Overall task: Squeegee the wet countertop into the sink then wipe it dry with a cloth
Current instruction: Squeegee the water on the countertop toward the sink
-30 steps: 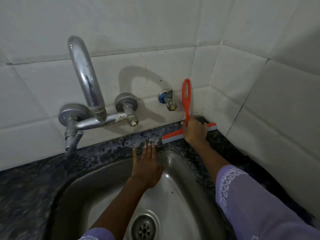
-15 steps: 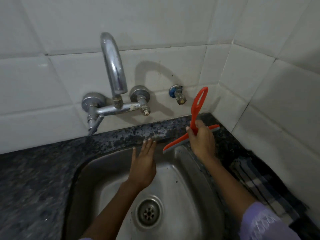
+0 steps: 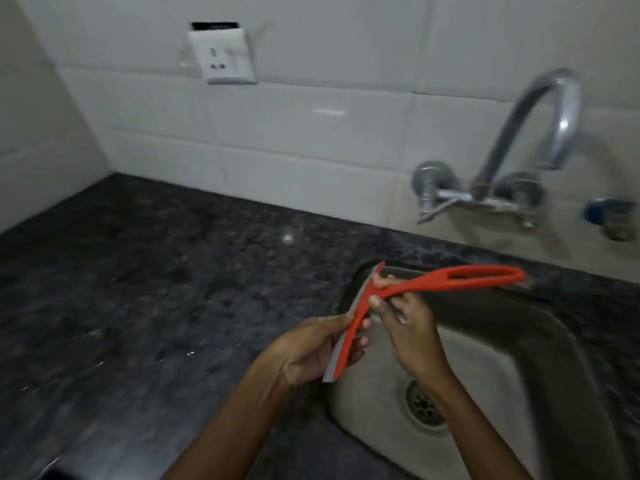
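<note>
The orange squeegee (image 3: 446, 280) with a grey rubber blade is held in the air over the left rim of the steel sink (image 3: 491, 355). My left hand (image 3: 311, 351) grips the blade end, and my right hand (image 3: 405, 327) pinches the neck where handle meets blade. The looped handle points right toward the tap. The dark speckled granite countertop (image 3: 156, 306) spreads to the left with small wet glints on it. No cloth is in view.
A chrome wall tap (image 3: 540, 147) with a curved spout stands above the sink, and a blue-handled valve (image 3: 602, 213) sits at the right edge. A white wall socket (image 3: 223, 57) is on the tiled wall. The sink drain (image 3: 424, 405) is below my right wrist.
The view has swung left from the right corner to the counter left of the sink. The squeegee came off the counter, and my left hand left the sink and took hold of its blade.
</note>
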